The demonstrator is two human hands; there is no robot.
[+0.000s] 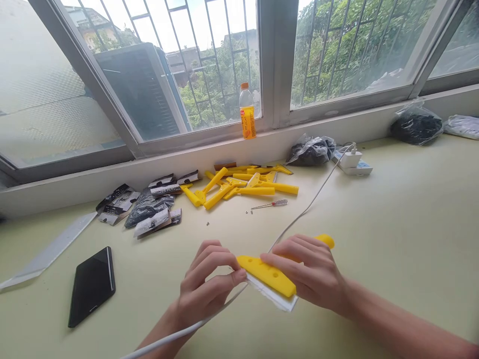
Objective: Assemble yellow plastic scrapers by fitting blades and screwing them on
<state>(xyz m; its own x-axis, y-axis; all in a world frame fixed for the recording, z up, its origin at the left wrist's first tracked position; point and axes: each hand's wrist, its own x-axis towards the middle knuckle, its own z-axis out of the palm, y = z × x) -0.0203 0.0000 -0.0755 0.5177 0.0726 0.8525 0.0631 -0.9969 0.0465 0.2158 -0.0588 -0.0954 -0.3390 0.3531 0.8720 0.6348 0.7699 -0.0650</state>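
Apparent edge-work on yellow scraper (267, 275), lower centre
Left hand (209, 276) pinched its corner, right hand (312, 264) gripped it; steadiness seemed needed next.

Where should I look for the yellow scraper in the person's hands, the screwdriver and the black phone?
Yellow scraper (267, 274): head view, on its broad head.
Screwdriver (279, 203): head view, on its handle.
Black phone (92, 286): head view, on its upward face.

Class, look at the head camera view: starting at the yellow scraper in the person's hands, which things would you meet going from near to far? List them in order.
Yellow scraper → screwdriver → orange-capped bottle → trees outside.
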